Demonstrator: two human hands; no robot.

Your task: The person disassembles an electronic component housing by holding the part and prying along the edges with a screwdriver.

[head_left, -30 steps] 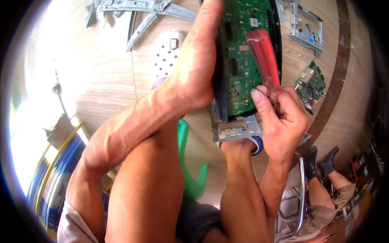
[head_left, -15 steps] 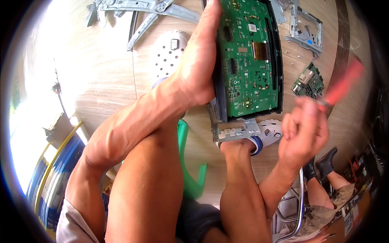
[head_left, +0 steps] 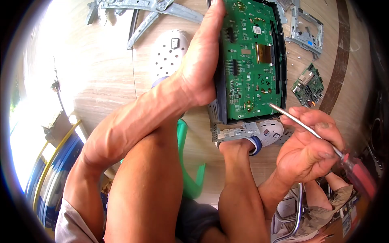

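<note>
A metal linkage lies on the floor; next, the left hand has its grip closed on the left edge of a green circuit board (fingers mostly hidden). A smaller board lies beyond. The right hand's grip pinches a red-handled screwdriver, tip at the green board's lower right, contact unclear.

Left hand grips the casing of a green board — right hand holds a screwdriver, its tip near the board's corner.
</note>
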